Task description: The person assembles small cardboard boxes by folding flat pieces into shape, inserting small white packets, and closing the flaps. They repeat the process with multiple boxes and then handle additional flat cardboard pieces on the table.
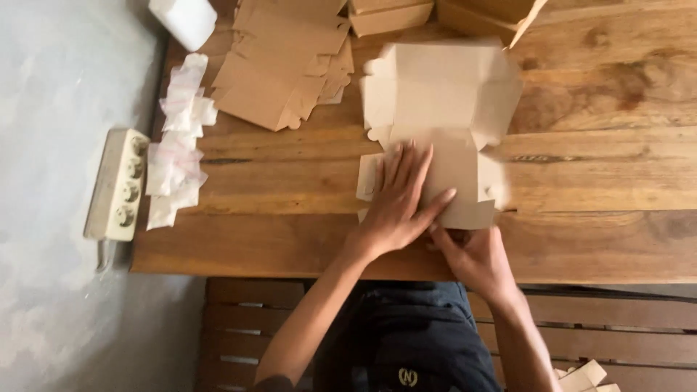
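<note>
A flat, unfolded kraft cardboard box blank (439, 109) lies in the middle of the wooden table (595, 174). My left hand (399, 203) presses flat on its near panel, fingers spread and pointing away from me. Just below it, my right hand (472, 254) pinches the blank's near edge, with its fingers curled under the cardboard at the table's front edge.
A stack of more flat box blanks (279, 65) lies at the back left, with folded boxes (392, 14) behind it. Small white plastic packets (178, 145) line the table's left edge. A white power strip (116, 185) sits on the grey floor. I sit on a wooden bench (247, 319).
</note>
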